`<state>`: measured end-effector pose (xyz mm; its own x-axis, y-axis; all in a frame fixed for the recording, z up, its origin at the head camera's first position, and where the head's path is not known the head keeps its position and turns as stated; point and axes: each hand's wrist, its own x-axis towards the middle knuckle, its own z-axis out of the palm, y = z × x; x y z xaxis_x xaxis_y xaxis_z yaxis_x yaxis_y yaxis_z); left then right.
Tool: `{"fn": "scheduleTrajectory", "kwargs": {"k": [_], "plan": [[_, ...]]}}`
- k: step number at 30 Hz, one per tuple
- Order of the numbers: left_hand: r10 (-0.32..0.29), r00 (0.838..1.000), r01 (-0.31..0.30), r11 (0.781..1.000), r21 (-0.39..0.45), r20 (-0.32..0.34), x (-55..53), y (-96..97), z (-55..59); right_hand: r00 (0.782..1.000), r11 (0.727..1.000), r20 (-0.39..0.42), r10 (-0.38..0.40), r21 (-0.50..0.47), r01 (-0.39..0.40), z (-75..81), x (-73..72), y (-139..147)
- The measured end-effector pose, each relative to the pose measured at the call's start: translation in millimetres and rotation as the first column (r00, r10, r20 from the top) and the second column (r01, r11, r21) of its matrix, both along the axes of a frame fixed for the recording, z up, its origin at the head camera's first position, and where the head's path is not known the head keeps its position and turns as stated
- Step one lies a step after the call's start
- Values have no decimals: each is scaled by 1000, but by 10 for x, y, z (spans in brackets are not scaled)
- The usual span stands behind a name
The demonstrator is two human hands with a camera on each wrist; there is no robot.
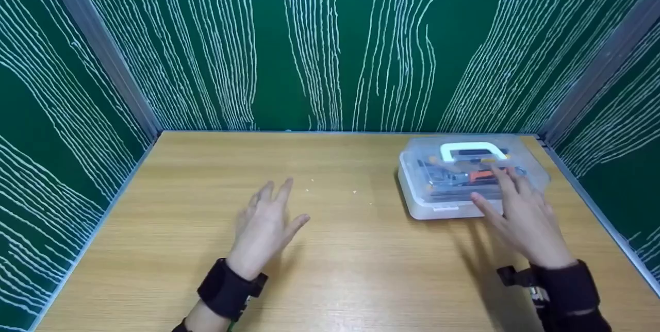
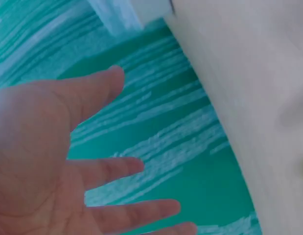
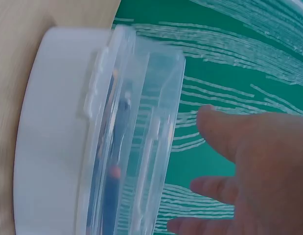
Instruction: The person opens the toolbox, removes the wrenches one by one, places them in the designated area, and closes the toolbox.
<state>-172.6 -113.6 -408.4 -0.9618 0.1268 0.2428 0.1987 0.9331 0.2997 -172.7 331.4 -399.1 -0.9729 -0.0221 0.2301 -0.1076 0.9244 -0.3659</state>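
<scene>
A toolbox (image 1: 428, 208) with a white base, a clear lid and a white handle stands at the table's back right. Through its lid show tools, one with an orange-red part. My right hand (image 1: 528, 218) is over the box's front right side, fingers spread and holding nothing. In the right wrist view, a gap shows between those fingers (image 3: 215, 188) and the clear lid (image 3: 161, 98). Left of the box, my left hand (image 1: 260, 229) hovers above the table with its fingers apart and nothing in it. Its palm (image 2: 34, 161) faces the left wrist camera.
Small white bits (image 1: 354, 192) lie on the wooden table (image 1: 340, 270) between the left hand and the box. Green walls (image 1: 309, 53) with white wavy lines enclose the back and both sides, with grey posts (image 1: 103, 38) at the corners.
</scene>
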Motion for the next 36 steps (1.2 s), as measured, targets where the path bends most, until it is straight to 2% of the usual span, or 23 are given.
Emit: {"fn": "scheduleTrajectory", "kwargs": {"k": [3,5,7,10,14,17,21,26,30,32,36], "plan": [[-72,989,77,996,32,-131,3,111,-81,1000,1000,1,-19,-6,19,21,-90,104],[-119,975,130,990,47,-187,-2,196,-108,999,999,5,-33,-14,33,40,-162,183],[-153,966,168,984,58,-206,-10,282,-116,998,998,26,-50,-27,51,58,-237,266],[-195,961,213,974,78,-194,-24,419,-91,996,997,50,-72,-31,74,79,-353,401],[-235,965,246,965,93,-115,-41,608,-59,990,994,87,-106,-18,108,84,-505,574],[-259,963,265,960,94,-67,-53,743,-57,981,990,133,-139,-19,143,83,-609,679],[-294,955,297,949,107,-44,-61,903,-71,967,983,184,-179,-11,184,85,-717,785],[-323,944,328,938,112,-61,-71,1071,-86,959,983,224,-173,-17,182,88,-808,882],[-342,935,351,930,110,-94,-88,1187,-105,950,983,281,-137,-80,165,95,-869,959],[-348,930,361,926,108,-118,-100,1240,-118,939,981,323,-121,-107,163,110,-902,1005],[-349,927,365,924,115,-139,-123,1330,-129,902,969,415,-115,-155,194,147,-971,1095]]}}
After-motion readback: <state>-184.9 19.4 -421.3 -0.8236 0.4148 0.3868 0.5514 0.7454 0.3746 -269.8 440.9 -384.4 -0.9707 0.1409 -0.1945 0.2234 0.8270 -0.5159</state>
